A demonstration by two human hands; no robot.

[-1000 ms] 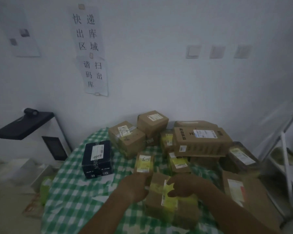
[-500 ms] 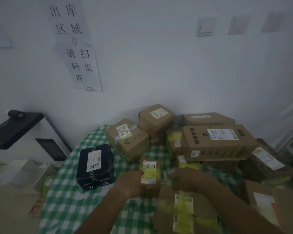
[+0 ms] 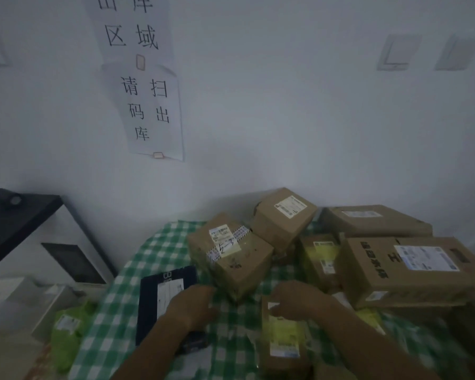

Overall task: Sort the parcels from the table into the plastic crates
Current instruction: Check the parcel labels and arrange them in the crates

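Reaching in from the bottom of the frame, both arms stretch over the checked table. The right hand, just right of the middle, curls its fingers on the top end of a small box lying low in the frame. The left hand rests on the dark box at lower left; I cannot tell if it grips, and more parcels sit piled at the right.

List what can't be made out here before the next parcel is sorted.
- Plastic crates: none in the head view.
- Left hand: grip unclear; fingers blurred over the dark box.
- Small parcel label: motion-blurred.
- Right hand: fingertips on that parcel; firm hold unclear.
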